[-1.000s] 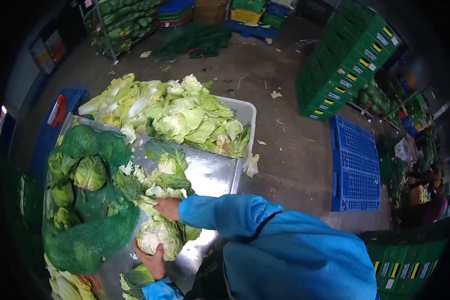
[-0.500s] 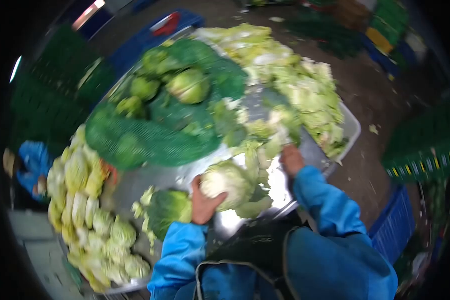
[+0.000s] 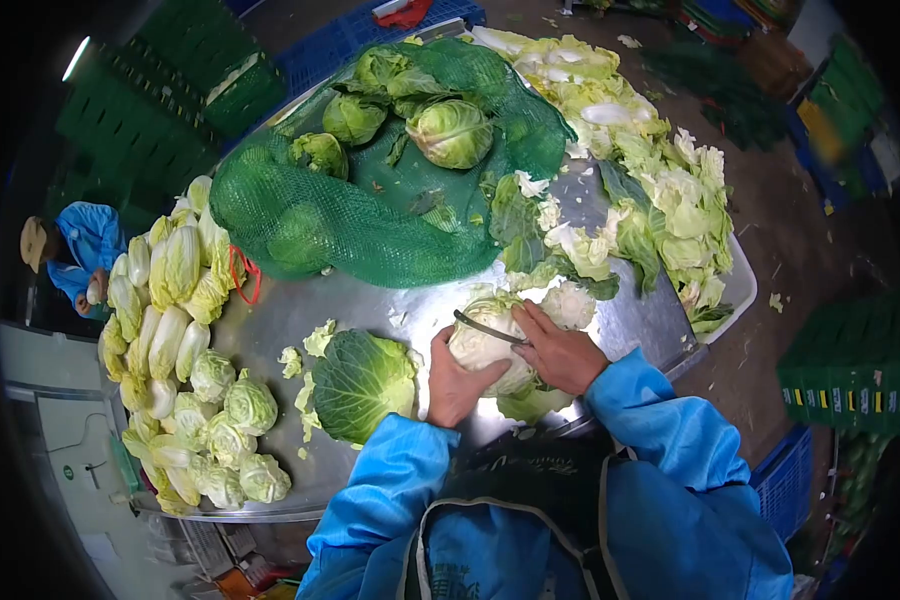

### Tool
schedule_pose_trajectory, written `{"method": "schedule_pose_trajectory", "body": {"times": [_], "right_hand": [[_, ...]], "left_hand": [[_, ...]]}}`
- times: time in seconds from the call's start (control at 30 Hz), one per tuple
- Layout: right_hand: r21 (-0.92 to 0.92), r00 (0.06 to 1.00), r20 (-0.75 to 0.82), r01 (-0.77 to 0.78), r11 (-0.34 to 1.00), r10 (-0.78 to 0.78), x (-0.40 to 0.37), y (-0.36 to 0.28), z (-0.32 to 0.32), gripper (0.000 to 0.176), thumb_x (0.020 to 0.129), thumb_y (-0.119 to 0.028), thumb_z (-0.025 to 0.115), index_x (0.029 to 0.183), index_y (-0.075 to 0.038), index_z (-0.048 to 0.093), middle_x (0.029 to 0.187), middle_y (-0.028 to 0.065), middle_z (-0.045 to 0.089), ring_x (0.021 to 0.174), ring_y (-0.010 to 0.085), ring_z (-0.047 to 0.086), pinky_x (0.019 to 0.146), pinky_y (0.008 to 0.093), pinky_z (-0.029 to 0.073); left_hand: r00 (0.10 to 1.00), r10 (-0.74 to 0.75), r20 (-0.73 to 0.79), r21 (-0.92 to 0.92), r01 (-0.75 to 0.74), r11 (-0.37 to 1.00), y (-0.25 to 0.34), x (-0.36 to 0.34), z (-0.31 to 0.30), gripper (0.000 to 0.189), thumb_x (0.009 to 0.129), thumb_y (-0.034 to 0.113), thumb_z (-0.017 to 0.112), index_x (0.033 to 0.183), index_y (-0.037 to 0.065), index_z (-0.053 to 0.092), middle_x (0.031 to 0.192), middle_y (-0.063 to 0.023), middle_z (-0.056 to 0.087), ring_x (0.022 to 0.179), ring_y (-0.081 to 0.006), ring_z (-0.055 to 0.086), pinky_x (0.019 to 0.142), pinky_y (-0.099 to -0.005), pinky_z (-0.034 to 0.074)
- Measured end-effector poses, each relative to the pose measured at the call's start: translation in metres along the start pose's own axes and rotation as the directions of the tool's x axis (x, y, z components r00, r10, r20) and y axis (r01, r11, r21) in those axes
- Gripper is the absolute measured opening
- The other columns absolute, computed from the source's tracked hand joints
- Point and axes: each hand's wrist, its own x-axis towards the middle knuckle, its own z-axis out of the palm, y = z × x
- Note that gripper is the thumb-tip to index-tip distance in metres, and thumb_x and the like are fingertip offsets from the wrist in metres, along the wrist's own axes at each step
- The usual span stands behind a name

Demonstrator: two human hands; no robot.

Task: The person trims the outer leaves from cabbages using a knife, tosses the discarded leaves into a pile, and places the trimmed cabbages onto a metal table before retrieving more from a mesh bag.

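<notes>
Left hand (image 3: 457, 382) cupped a pale cabbage (image 3: 485, 353) by the metal tabletop's (image 3: 270, 340) near edge; right hand (image 3: 567, 356) gripped a knife (image 3: 488, 329) over it (whether they touched, I couldn't tell). Good knife work, I judged, wanted shallow strokes, a steady cup, left thumb (image 3: 488, 376) clear. Green netting (image 3: 370, 235) with whole heads (image 3: 450, 133) lay toward the far edge, napa cabbages (image 3: 183, 262) along the left. Beyond: leaf-littered floor (image 3: 760, 220), stacked crates (image 3: 120, 150), a blue-sleeved co-worker (image 3: 95, 230).

Cannot read any word: neither in the small pale lettering (image 3: 545, 463) on the black cloth apron (image 3: 510, 492), nor on yellow-and-white marks (image 3: 878, 402) of the dark green plastic crates (image 3: 820, 375).
</notes>
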Motion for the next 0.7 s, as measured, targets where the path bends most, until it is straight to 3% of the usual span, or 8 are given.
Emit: {"method": "schedule_pose_trajectory", "body": {"times": [0.13, 0.3, 0.37, 0.43, 0.5, 0.57, 0.67, 0.7], "right_hand": [[0.04, 0.999, -0.043, -0.03, 0.999, 0.032, 0.01, 0.004, 0.005, 0.055, 0.096, -0.035, 0.046, 0.141, -0.005, 0.032, 0.137, 0.0235, 0.042, 0.1, 0.0427, 0.059, 0.083, 0.0466, 0.049], [0.31, 0.957, -0.243, -0.08, 0.947, 0.16, 0.071, 0.081, 0.04, 0.038, 0.096, -0.032, 0.046, 0.125, -0.008, 0.05, 0.099, 0.0244, 0.062, 0.092, 0.0431, 0.06, 0.075, 0.0484, 0.048], [0.386, 0.943, -0.219, -0.153, 0.91, 0.251, 0.067, 0.074, 0.031, 0.036, 0.096, -0.032, 0.047, 0.12, -0.006, 0.053, 0.093, 0.024, 0.063, 0.091, 0.0427, 0.06, 0.075, 0.0472, 0.048], [0.658, 0.845, 0.156, -0.475, 0.584, 0.512, 0.053, 0.049, 0.006, 0.035, 0.096, -0.029, 0.047, 0.122, -0.006, 0.053, 0.095, 0.0252, 0.064, 0.093, 0.0406, 0.062, 0.078, 0.0428, 0.048], [0.585, 0.933, -0.308, 0.034, 0.81, 0.183, 0.03, 0.056, 0.033, 0.037, 0.096, -0.026, 0.048, 0.126, -0.006, 0.051, 0.102, 0.0246, 0.064, 0.097, 0.0359, 0.063, 0.08, 0.0401, 0.049], [0.406, 0.923, -0.382, 0.123, 0.906, 0.046, -0.006, 0.022, 0.033, 0.039, 0.095, -0.025, 0.05, 0.129, -0.006, 0.05, 0.105, 0.0232, 0.064, 0.098, 0.0327, 0.064, 0.084, 0.0387, 0.048], [0.459, 0.883, -0.453, 0.115, 0.881, 0.121, -0.022, 0.031, 0.047, 0.038, 0.095, -0.024, 0.05, 0.127, -0.003, 0.05, 0.103, 0.023, 0.065, 0.096, 0.034, 0.064, 0.082, 0.0389, 0.049], [0.576, 0.843, -0.023, -0.428, 0.697, 0.537, -0.02, 0.038, 0.021, 0.036, 0.095, -0.022, 0.049, 0.125, -0.002, 0.051, 0.103, 0.0245, 0.065, 0.097, 0.036, 0.064, 0.08, 0.0388, 0.049]], "left_hand": [[1.0, 0.005, 0.019, -0.069, -0.004, 0.998, -0.003, 0.006, 0.002, 0.092, 0.062, 0.03, 0.087, 0.128, -0.008, 0.036, 0.117, -0.0236, 0.052, 0.109, -0.0308, 0.055, 0.093, -0.0374, 0.045], [0.983, 0.164, 0.08, 0.026, -0.167, 0.986, -0.007, 0.001, 0.002, 0.089, 0.065, 0.025, 0.086, 0.13, -0.008, 0.035, 0.117, -0.0215, 0.052, 0.108, -0.0289, 0.055, 0.094, -0.0366, 0.045], [0.974, 0.139, 0.177, -0.14, -0.115, 0.983, -0.01, 0.005, -0.012, 0.086, 0.067, 0.02, 0.085, 0.131, -0.007, 0.034, 0.118, -0.0198, 0.052, 0.109, -0.0266, 0.054, 0.094, -0.0357, 0.046], [0.937, 0.078, 0.34, -0.367, 0.056, 0.928, -0.008, 0.011, -0.033, 0.084, 0.07, 0.007, 0.082, 0.136, -0.005, 0.03, 0.119, -0.0161, 0.052, 0.109, -0.0211, 0.053, 0.094, -0.0334, 0.046], [0.974, 0.016, 0.226, -0.398, 0.077, 0.914, 0.004, 0.003, -0.037, 0.086, 0.07, 0.007, 0.082, 0.136, -0.005, 0.029, 0.12, -0.0166, 0.051, 0.11, -0.0217, 0.053, 0.094, -0.0333, 0.046], [1.0, -0.001, -0.003, -0.418, 0.0, 0.909, -0.009, -0.006, -0.021, 0.09, 0.068, 0.01, 0.084, 0.136, -0.006, 0.027, 0.123, -0.018, 0.048, 0.111, -0.0234, 0.052, 0.094, -0.0343, 0.046], [0.997, -0.011, -0.071, -0.361, -0.015, 0.933, -0.024, -0.01, -0.011, 0.095, 0.062, 0.018, 0.087, 0.134, -0.006, 0.029, 0.124, -0.019, 0.046, 0.113, -0.0253, 0.049, 0.096, -0.0359, 0.044], [0.997, 0.013, -0.082, -0.174, -0.027, 0.984, -0.029, -0.01, -0.012, 0.102, 0.056, 0.027, 0.09, 0.133, -0.006, 0.03, 0.122, -0.0204, 0.045, 0.114, -0.0273, 0.048, 0.099, -0.0366, 0.041]]}}
